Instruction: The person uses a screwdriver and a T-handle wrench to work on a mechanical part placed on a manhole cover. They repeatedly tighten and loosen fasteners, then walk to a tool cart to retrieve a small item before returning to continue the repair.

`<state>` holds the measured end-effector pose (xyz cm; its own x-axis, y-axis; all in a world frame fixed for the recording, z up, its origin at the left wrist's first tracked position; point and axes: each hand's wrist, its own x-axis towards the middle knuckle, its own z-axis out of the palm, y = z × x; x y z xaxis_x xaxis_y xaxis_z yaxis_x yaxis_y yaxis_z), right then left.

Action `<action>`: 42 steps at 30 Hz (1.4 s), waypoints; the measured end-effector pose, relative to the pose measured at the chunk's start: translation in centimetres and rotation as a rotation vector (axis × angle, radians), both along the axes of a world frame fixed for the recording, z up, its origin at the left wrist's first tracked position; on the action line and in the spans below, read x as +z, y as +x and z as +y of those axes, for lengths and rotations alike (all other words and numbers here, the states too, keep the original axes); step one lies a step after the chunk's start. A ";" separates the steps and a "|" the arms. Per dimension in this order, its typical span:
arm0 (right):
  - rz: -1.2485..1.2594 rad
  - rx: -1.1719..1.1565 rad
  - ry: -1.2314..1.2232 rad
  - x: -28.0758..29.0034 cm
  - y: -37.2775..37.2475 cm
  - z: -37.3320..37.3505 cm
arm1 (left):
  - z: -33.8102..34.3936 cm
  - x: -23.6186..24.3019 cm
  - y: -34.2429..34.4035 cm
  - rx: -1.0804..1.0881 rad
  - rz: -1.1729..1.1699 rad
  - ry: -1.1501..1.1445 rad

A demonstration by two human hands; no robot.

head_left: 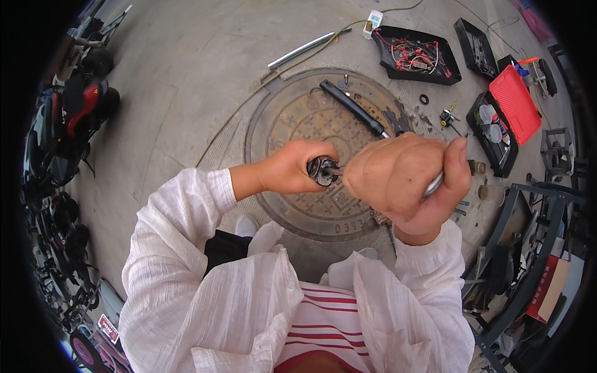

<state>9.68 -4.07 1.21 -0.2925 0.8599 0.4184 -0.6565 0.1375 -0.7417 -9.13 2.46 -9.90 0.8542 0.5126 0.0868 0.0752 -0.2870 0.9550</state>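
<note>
My left hand [292, 166] is wrapped round a dark cylindrical part [321, 171], its hollow end facing up. A thin metal shaft [336, 172] reaches from that end toward my right fist. My right hand [398, 177] is closed on a tool whose rounded silver end [434, 184] shows beside the thumb; its kind is hidden by the fingers. Both hands are above a round metal manhole cover [280, 133]. On the cover, beyond my hands, lies a black tube with a silver rod end [353, 107]. A small metal bolt [346, 79] is near it.
A silver tube [301, 51] and a yellowish cable [242, 102] lie beyond the cover. At the far right are a black tray of red wires [385, 68] and a toolbox with a red lid [517, 102]. Scooters [74, 118] line the left; a metal frame [497, 248] stands right.
</note>
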 end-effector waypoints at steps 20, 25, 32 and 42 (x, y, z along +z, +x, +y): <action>-0.215 0.074 -0.022 1.0 -0.3 0.2 | -0.1 -0.2 -1.4 -0.009 0.070 -0.044; -0.111 0.123 -0.015 0.3 0.0 0.6 | 0.0 0.4 -0.6 0.002 0.049 0.072; -0.175 0.103 0.005 0.1 0.6 0.6 | -0.3 0.0 -0.6 0.027 0.031 0.069; -0.033 0.058 0.071 -0.5 0.7 0.5 | -0.5 -0.9 -0.2 0.044 -0.012 0.056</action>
<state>10.42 -3.59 0.69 -0.3555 0.8095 0.4673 -0.6401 0.1534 -0.7528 -9.38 1.92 -10.84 0.8296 0.5438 0.1263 0.0780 -0.3370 0.9383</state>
